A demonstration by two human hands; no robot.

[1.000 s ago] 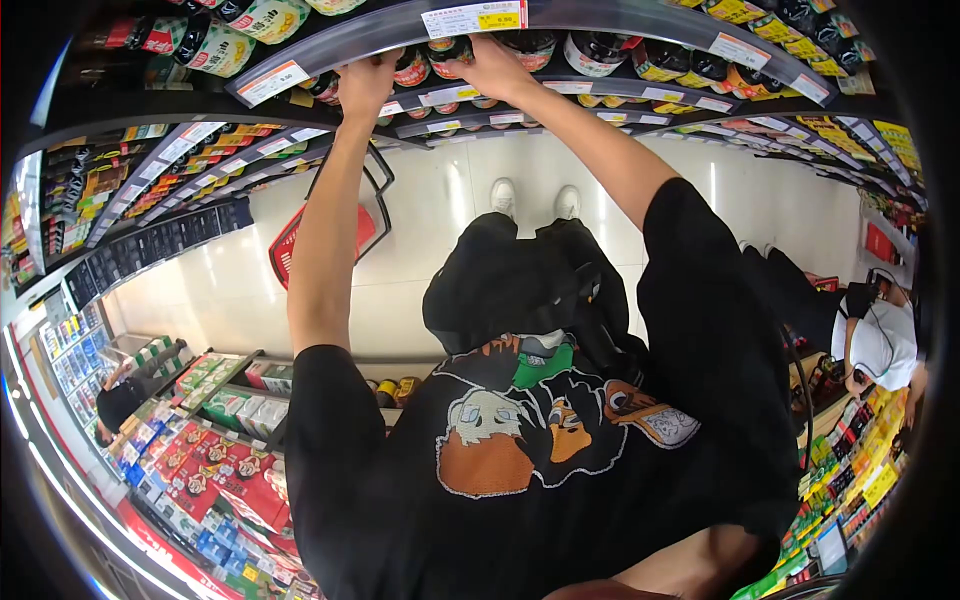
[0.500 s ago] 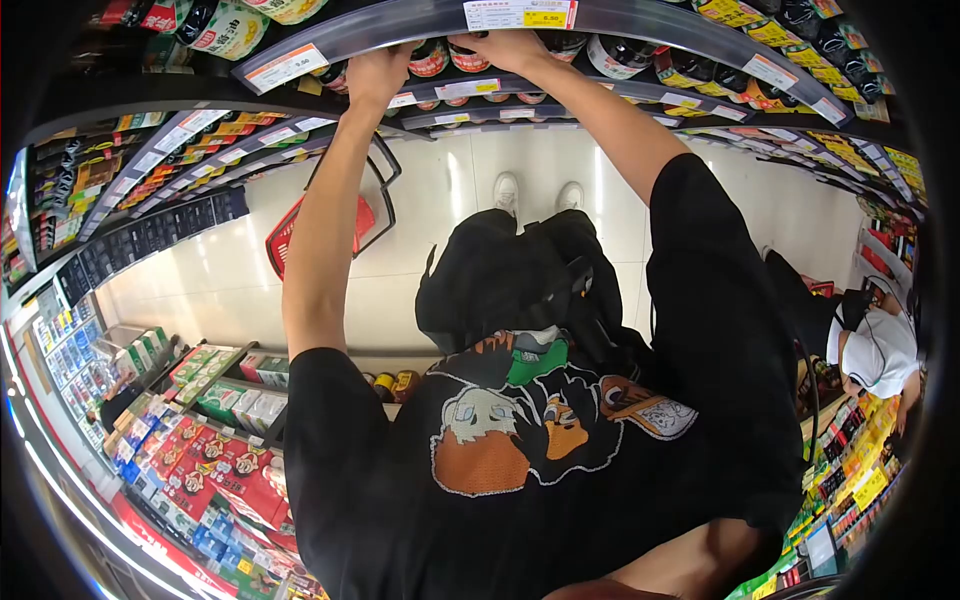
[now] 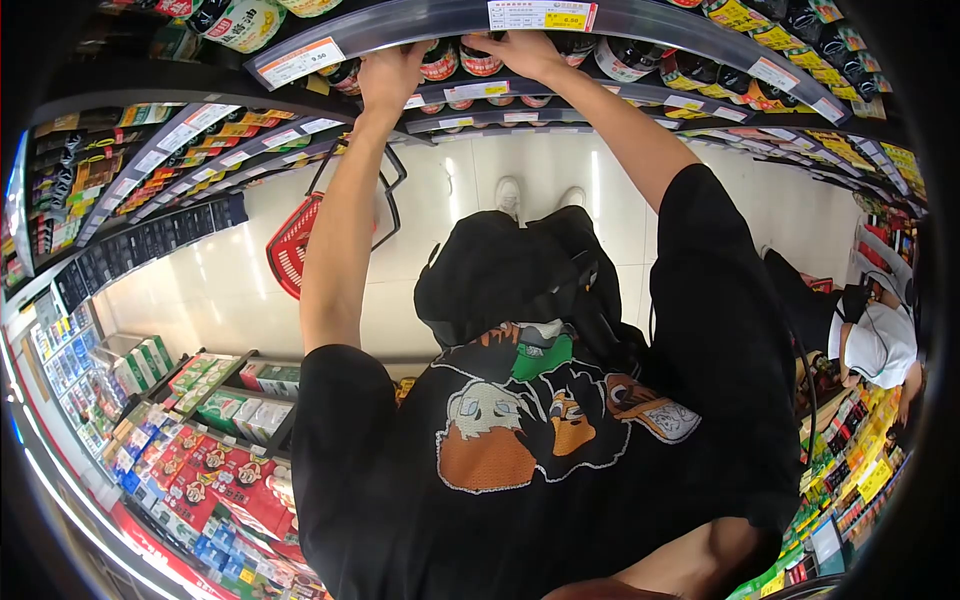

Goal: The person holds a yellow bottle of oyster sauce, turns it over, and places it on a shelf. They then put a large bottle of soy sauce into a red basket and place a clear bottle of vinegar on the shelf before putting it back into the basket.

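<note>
My left hand (image 3: pixel 390 78) reaches under the upper shelf's front edge, beside a dark bottle with a red-and-white label (image 3: pixel 438 62). Its fingertips are mostly hidden by the shelf lip and the bottles. Close by on the right, my right hand (image 3: pixel 527 54) is also among the bottles. Its thumb side lies over the top of another red-and-white labelled bottle (image 3: pixel 482 63), while its other fingers are out of sight. Whether either hand grips a bottle is not visible.
The shelf edge (image 3: pixel 410 32) with price tags crosses above my hands. A red shopping basket (image 3: pixel 292 250) stands on the floor at left, partly behind my left arm. Stacked boxes (image 3: pixel 215 480) fill the lower left. A person in a white top (image 3: pixel 882 348) is at the right.
The view has shifted slightly, so shelf and hands appear a little further right and lower. Both hands stay at the same bottles. More of the red basket shows.
</note>
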